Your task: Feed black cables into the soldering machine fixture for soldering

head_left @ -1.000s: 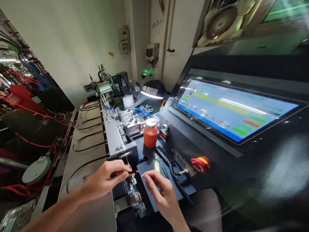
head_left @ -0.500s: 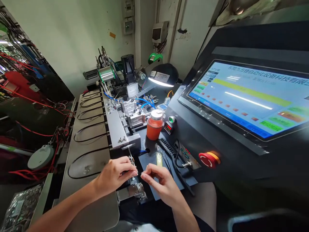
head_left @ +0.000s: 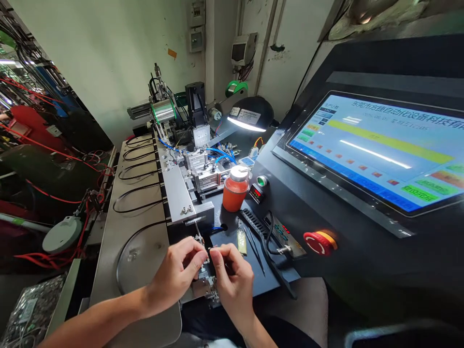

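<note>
My left hand (head_left: pixel 178 275) and my right hand (head_left: pixel 234 275) meet above a small metal clamp fixture (head_left: pixel 205 286), their fingertips almost touching. Both pinch at a thin dark wire (head_left: pixel 207 256), mostly hidden by my fingers. A slim steel pin (head_left: pixel 197 232) rises from the fixture just beyond my left fingertips. Black wire loops (head_left: pixel 139 193) lie on the metal tray (head_left: pixel 139 261) under my left wrist. Near my right hand, steel tweezers (head_left: pixel 253 246) and a small yellowish strip (head_left: pixel 241 241) rest on a dark blue mat (head_left: pixel 246 275).
Beyond my hands stand an orange bottle with a white cap (head_left: pixel 235 189), pneumatic slides with blue tubing (head_left: pixel 203 169) and a solder spool (head_left: pixel 163 111). A lit touchscreen (head_left: pixel 377 150) and a red emergency stop button (head_left: pixel 318 243) are to the right. Red cables lie left.
My right hand has closed in toward my left, and both now sit lower over the fixture. The view has shifted slightly, and the wire loops on the tray look different.
</note>
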`<act>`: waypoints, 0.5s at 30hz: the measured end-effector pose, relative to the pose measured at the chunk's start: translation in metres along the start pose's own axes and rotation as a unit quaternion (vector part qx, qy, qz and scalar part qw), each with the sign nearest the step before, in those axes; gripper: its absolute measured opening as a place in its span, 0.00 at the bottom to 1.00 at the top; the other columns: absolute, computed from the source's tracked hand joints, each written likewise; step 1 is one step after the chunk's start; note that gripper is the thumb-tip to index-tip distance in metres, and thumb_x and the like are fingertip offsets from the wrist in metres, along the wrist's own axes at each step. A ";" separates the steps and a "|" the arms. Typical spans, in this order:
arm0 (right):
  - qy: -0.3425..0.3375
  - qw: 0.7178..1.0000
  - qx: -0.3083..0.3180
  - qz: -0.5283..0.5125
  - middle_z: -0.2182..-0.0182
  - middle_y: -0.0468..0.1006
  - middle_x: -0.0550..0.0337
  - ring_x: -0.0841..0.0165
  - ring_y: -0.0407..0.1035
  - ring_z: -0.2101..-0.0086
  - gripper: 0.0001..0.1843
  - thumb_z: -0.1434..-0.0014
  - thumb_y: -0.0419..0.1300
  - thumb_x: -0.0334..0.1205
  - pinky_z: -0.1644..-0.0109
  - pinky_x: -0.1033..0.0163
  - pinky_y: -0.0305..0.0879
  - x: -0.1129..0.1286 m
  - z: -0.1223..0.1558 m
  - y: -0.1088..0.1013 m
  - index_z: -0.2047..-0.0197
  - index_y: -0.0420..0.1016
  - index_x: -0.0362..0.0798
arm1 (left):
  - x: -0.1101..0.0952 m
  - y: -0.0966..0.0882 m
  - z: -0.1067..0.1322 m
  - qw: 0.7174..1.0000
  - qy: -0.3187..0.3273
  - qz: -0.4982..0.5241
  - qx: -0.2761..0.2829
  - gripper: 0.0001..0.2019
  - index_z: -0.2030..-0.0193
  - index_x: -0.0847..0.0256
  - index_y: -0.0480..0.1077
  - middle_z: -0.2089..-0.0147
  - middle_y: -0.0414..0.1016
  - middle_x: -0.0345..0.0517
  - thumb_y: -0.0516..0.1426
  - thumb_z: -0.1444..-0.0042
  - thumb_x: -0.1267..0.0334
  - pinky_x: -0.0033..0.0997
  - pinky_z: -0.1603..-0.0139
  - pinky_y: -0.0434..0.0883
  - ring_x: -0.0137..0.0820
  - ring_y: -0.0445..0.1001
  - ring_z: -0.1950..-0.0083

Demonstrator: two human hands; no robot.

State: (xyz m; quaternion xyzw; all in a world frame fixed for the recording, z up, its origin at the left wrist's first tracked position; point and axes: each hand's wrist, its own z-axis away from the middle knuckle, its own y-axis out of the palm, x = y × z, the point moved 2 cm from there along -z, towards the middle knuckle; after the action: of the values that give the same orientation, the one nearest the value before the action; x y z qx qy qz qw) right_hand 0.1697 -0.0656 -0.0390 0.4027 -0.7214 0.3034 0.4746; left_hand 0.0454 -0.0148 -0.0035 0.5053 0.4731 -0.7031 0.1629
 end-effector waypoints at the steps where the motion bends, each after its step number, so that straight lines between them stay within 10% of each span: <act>1: 0.014 1.000 0.017 -0.007 0.81 0.69 0.65 0.74 0.62 0.81 0.15 0.35 0.54 0.42 0.78 0.70 0.58 -0.002 -0.003 -0.003 0.73 0.69 0.47 | 0.000 -0.004 -0.002 1.000 0.001 -0.030 0.005 0.15 0.70 0.62 0.68 0.74 0.65 0.37 0.50 0.36 0.56 0.25 0.70 0.61 0.24 0.64 0.73; 15: 0.109 0.994 0.017 0.009 0.82 0.62 0.67 0.75 0.55 0.81 0.21 0.38 0.56 0.51 0.79 0.69 0.53 -0.033 -0.006 -0.023 0.77 0.67 0.47 | 0.020 -0.018 -0.024 0.982 -0.080 -0.166 0.034 0.14 0.71 0.60 0.69 0.70 0.73 0.41 0.48 0.39 0.58 0.28 0.63 0.60 0.30 0.69 0.68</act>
State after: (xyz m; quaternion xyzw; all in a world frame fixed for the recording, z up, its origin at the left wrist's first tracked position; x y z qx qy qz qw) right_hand 0.1994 -0.0624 -0.0669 0.3687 -0.6639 0.3616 0.5409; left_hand 0.0370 0.0194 -0.0126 0.3672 0.5118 -0.7740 0.0645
